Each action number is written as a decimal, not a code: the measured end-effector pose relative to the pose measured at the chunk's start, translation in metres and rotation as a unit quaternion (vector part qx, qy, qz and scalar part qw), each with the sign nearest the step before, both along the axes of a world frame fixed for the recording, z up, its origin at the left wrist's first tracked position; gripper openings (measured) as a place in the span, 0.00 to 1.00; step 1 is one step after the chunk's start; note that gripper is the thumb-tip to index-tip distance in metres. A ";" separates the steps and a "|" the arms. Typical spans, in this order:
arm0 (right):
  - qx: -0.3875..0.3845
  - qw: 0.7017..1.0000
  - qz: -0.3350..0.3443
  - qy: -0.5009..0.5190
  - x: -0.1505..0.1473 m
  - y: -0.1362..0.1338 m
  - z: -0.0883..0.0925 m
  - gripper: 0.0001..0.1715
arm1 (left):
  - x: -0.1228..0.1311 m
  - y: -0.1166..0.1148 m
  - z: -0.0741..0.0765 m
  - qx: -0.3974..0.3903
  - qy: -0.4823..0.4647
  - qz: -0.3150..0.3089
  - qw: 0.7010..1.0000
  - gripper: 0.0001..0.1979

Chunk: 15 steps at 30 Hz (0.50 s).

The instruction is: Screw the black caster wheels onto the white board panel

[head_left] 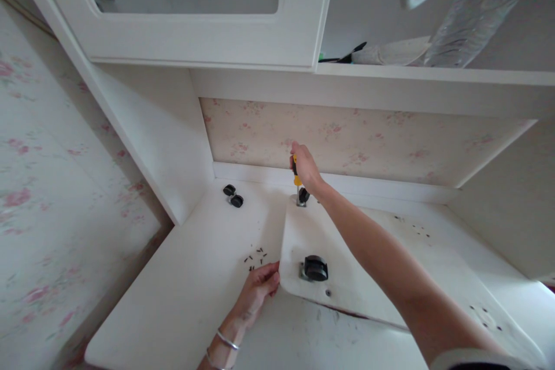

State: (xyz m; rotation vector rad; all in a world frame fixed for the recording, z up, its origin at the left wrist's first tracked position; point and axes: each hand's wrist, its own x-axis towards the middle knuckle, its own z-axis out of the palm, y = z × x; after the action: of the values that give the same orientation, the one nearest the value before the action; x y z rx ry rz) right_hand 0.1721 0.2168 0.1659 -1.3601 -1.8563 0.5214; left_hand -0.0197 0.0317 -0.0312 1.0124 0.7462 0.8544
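My right hand (307, 166) is wrapped round the handle of a yellow-and-black screwdriver (297, 180), which points down. Its tip meets the metal plate of a black caster (304, 195) at the far left corner of a white board (299, 234). With fingers and thumb, my left hand (260, 286) grips the board's near left corner. Another caster (315, 268) stands on the board nearer to me. Several small dark screws (261, 251) lie loose just beyond my left hand.
Two more casters (236, 201) rest on the white desktop (195, 266) at the back left. Clusters of holes (485, 317) mark the board's right end. Overhead are a cabinet door (195, 40) and a shelf (433, 76) holding a plastic bottle (470, 23). Side panels (160, 139) close in the desk.
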 end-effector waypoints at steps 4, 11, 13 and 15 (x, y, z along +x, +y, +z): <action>-0.017 0.995 0.079 -0.061 0.012 -0.012 0.022 0.23 | 0.000 -0.001 0.001 -0.006 -0.005 0.001 1.000 0.23; -0.013 0.932 0.165 -0.322 0.041 -0.021 0.070 0.20 | -0.001 0.000 0.005 -0.001 -0.005 -0.008 1.000 0.23; -0.028 0.866 0.168 -0.470 0.042 -0.021 0.084 0.22 | -0.002 0.001 0.003 0.005 -0.006 -0.015 1.000 0.22; -0.047 0.812 0.175 -0.554 0.038 -0.022 0.095 0.21 | -0.002 0.002 0.000 0.006 -0.009 -0.016 1.000 0.22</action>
State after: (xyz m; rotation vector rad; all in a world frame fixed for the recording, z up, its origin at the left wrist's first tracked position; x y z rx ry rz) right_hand 0.2102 0.1952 0.2613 -1.5267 -3.0942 -0.1003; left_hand -0.0220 0.0340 -0.0316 1.0236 0.7081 0.8408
